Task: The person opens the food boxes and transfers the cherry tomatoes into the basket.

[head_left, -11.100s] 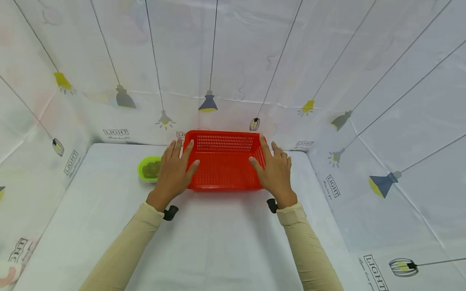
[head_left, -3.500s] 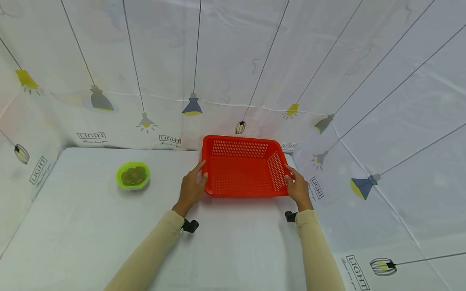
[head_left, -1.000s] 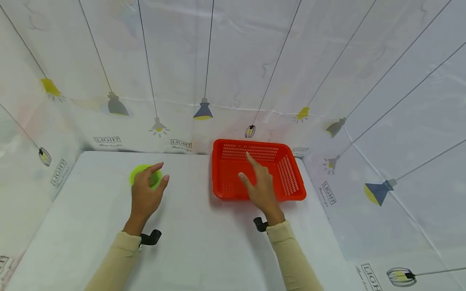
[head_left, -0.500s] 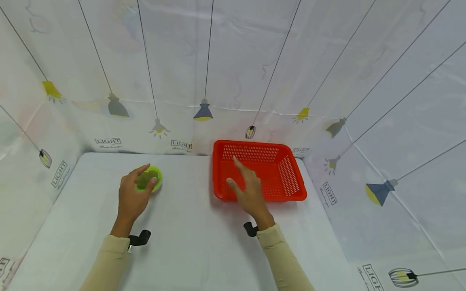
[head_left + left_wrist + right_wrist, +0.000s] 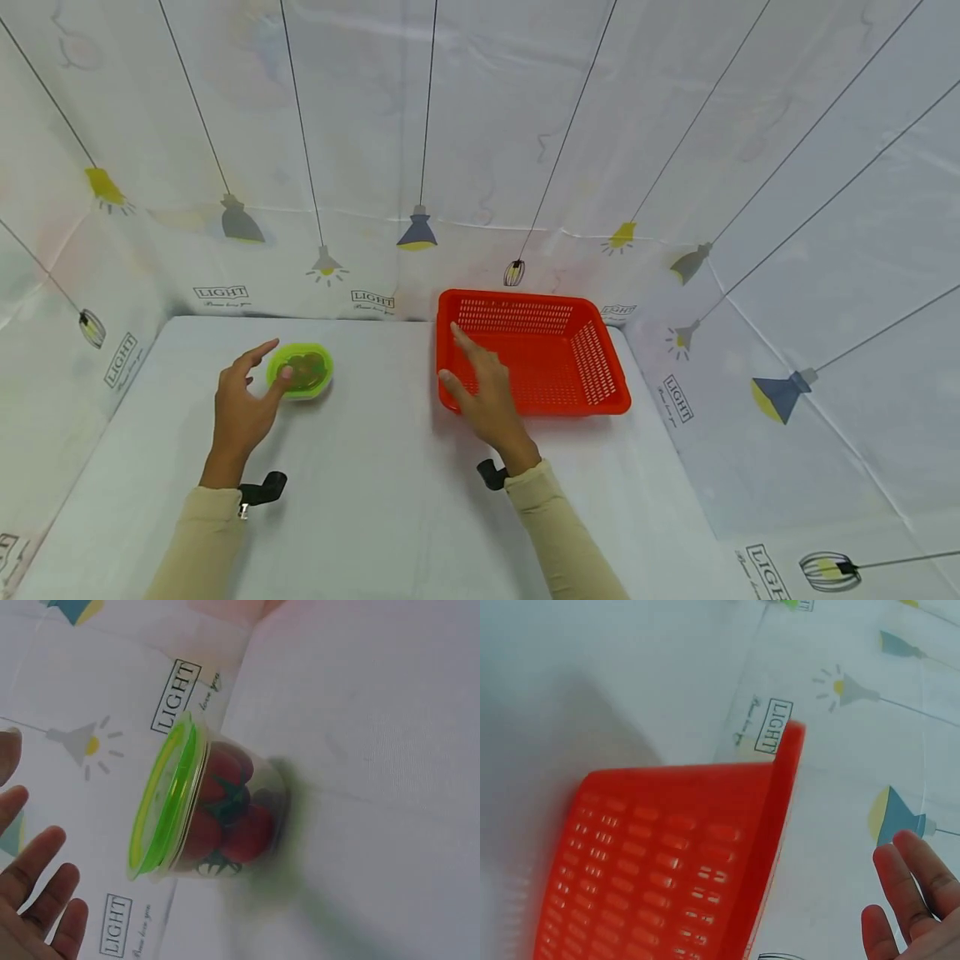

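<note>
A clear plastic tub with a lime green lid [image 5: 302, 372] stands on the left part of the table. In the left wrist view, red tomatoes [image 5: 244, 829] with green stems show through its side. My left hand [image 5: 243, 408] is just left of the tub, fingers spread and holding nothing; the thumb tip overlaps the lid's edge in the head view. A red plastic basket [image 5: 532, 367] with slotted walls sits at the right, nothing inside it. My right hand [image 5: 491, 404] hovers over the basket's left front corner, fingers apart and holding nothing.
The white-covered table [image 5: 360, 500] reaches back to a white sheet wall [image 5: 480, 125] printed with hanging lamps. A similar sheet closes off the right side, close to the basket. A black camera mount sits on each wrist.
Earlier both hands held the basket at its sides; it now stands further right, released. Over the last second both hands moved left, the left one uncovering the tub's lid.
</note>
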Available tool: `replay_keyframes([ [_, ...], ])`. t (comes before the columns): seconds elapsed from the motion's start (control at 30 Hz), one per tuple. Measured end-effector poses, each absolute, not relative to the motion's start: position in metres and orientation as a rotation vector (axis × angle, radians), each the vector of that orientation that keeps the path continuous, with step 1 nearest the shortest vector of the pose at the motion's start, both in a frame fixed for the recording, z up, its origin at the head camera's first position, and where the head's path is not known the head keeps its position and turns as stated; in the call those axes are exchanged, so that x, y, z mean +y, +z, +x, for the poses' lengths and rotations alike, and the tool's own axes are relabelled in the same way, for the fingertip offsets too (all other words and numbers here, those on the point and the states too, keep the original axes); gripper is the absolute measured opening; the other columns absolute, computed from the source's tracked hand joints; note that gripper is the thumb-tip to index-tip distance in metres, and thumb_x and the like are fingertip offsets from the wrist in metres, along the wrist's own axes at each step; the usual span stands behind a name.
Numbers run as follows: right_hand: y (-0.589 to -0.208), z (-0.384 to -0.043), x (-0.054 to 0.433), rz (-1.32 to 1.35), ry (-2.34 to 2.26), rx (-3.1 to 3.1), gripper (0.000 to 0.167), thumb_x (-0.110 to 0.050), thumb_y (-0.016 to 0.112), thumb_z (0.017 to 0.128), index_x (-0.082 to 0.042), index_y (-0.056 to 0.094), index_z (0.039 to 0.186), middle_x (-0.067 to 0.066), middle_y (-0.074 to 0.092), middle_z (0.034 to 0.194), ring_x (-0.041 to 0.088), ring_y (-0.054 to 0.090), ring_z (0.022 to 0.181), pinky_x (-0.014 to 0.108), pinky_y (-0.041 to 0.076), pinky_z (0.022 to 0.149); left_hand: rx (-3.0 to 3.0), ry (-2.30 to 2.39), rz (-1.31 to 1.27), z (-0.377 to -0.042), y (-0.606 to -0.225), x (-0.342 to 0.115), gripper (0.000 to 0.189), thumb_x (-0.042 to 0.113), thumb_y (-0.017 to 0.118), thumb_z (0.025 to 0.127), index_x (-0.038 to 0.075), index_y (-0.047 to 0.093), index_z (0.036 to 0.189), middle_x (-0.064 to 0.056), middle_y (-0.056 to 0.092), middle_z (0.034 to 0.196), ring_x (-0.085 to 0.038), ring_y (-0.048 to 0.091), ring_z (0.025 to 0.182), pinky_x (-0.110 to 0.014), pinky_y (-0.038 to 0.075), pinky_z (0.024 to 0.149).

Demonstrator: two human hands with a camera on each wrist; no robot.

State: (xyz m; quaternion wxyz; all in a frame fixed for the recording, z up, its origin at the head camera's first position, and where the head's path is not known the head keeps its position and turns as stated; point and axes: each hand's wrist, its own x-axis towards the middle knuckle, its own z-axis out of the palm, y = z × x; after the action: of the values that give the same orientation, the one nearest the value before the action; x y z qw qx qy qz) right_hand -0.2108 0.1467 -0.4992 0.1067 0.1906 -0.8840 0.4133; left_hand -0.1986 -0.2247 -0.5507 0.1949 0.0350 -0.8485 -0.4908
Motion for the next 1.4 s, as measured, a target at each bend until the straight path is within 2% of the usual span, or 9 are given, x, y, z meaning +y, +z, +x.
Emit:
replay_keyframes([
  [0.17,-0.496,-0.211,0.135,0.595,1.232,-2.573,0.07,-0.04,0.064,0.107,-0.046,0.027,0.167,-0.003,0.05,0.164,0.023,0.049,0.148,0.067,0.031,0.12,-2.412,-1.432,0.131,-0.199,-0.554,-0.238,0.056,0.028,0.074,0.102,0.019,0.057,0.155,-0.02,0.055,0.156,-0.044,0.045,0.143,-0.065,0.038,0.11],
  [0.33,-0.493,-0.211,0.124,0.606,1.245,-2.571,0.069,-0.041,0.062,0.107,-0.044,0.028,0.167,-0.012,0.043,0.169,0.022,0.048,0.149,0.065,0.032,0.12,-2.436,-1.475,0.16,-0.2,-0.556,-0.249,0.057,0.031,0.072,0.103,0.023,0.054,0.157,-0.017,0.054,0.158,-0.04,0.044,0.146,-0.06,0.038,0.112],
  [0.57,-0.49,-0.206,0.108,0.579,1.29,-2.59,0.067,-0.045,0.061,0.107,-0.04,0.032,0.167,-0.004,0.054,0.161,0.022,0.053,0.137,0.059,0.039,0.115,-2.478,-1.532,0.162,-0.203,-0.562,-0.259,0.058,0.036,0.066,0.107,0.029,0.047,0.161,-0.01,0.047,0.167,-0.04,0.044,0.148,-0.051,0.038,0.111],
  [0.8,-0.489,-0.209,0.092,0.651,1.296,-2.54,0.067,-0.044,0.061,0.107,-0.035,0.035,0.167,-0.004,0.057,0.158,0.023,0.058,0.133,0.056,0.043,0.112,-2.494,-1.642,0.181,-0.208,-0.57,-0.268,0.06,0.037,0.063,0.108,0.028,0.044,0.164,-0.002,0.042,0.171,-0.039,0.043,0.15,-0.044,0.041,0.11],
  [0.9,-0.488,-0.209,0.087,0.665,1.305,-2.529,0.067,-0.044,0.061,0.107,-0.032,0.035,0.167,-0.002,0.058,0.157,0.023,0.059,0.133,0.058,0.043,0.114,-2.496,-1.681,0.186,-0.211,-0.575,-0.271,0.06,0.037,0.062,0.109,0.029,0.042,0.164,0.002,0.041,0.171,-0.038,0.043,0.151,-0.03,0.043,0.107],
  [1.03,-0.488,-0.21,0.081,0.685,1.332,-2.52,0.067,-0.045,0.06,0.107,-0.034,0.034,0.167,0.0,0.058,0.157,0.022,0.06,0.133,0.058,0.044,0.115,-2.476,-1.737,0.165,-0.215,-0.581,-0.275,0.059,0.035,0.06,0.11,0.027,0.041,0.165,0.002,0.042,0.171,-0.036,0.043,0.151,-0.009,0.042,0.096],
  [1.13,-0.49,-0.21,0.077,0.7,1.361,-2.522,0.066,-0.043,0.06,0.108,-0.038,0.032,0.167,0.0,0.058,0.157,0.021,0.061,0.133,0.056,0.046,0.115,-2.446,-1.791,0.138,-0.216,-0.586,-0.279,0.058,0.033,0.059,0.111,0.025,0.041,0.165,-0.003,0.042,0.17,-0.028,0.045,0.148,-0.004,0.041,0.092],
  [1.27,-0.494,-0.212,0.07,0.707,1.401,-2.549,0.066,-0.044,0.06,0.108,-0.041,0.03,0.167,-0.001,0.057,0.158,0.02,0.061,0.133,0.054,0.048,0.115,-2.393,-1.895,0.099,-0.217,-0.59,-0.281,0.057,0.03,0.058,0.111,0.025,0.04,0.165,-0.005,0.043,0.17,-0.008,0.046,0.142,-0.004,0.041,0.094],
  [1.4,-0.5,-0.214,0.065,0.703,1.427,-2.568,0.066,-0.044,0.059,0.108,-0.047,0.027,0.166,-0.002,0.056,0.158,0.023,0.063,0.132,0.053,0.049,0.114,-2.29,-2.085,0.088,-0.218,-0.593,-0.283,0.057,0.025,0.058,0.111,0.023,0.04,0.165,-0.002,0.041,0.171,-0.005,0.042,0.147,-0.004,0.041,0.098],
])
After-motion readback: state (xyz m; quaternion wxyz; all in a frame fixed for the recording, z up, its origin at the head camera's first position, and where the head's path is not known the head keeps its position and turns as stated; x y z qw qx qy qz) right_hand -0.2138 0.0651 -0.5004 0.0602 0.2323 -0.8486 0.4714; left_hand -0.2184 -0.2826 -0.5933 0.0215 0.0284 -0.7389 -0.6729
